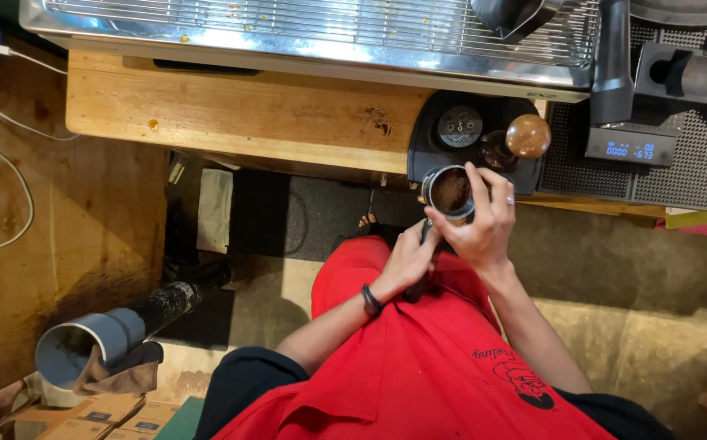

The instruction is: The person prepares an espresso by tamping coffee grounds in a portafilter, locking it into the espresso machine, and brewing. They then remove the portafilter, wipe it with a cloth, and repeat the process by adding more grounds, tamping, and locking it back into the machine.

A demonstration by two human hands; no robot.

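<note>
The portafilter [451,193] sits in front of your chest, just off the near edge of the counter [239,114], its round basket facing up and filled with dark ground coffee. Your right hand [484,220] wraps over the basket from the right, thumb and fingers curled about its metal rim, a ring on one finger. Your left hand [410,257] is closed around the dark handle, which runs down from the basket toward your body; a black band circles that wrist.

Just beyond the basket, on a black mat [476,143] at the counter's edge, stands a tamper [524,137] with a round brown wooden knob, and next to it a small round metal piece [459,126]. To the right a small scale [630,147] with a lit blue display rests on a dark ridged tray [696,163]. Along the top runs the steel grid [313,28] of the machine.

Lower left, well apart from your hands, a grey tube [101,342] lies tilted with a brown cloth [121,375] draped over its mouth, and cardboard boxes [101,415] are stacked beneath it. White cables [11,122] trail across the wooden surface on the far left
</note>
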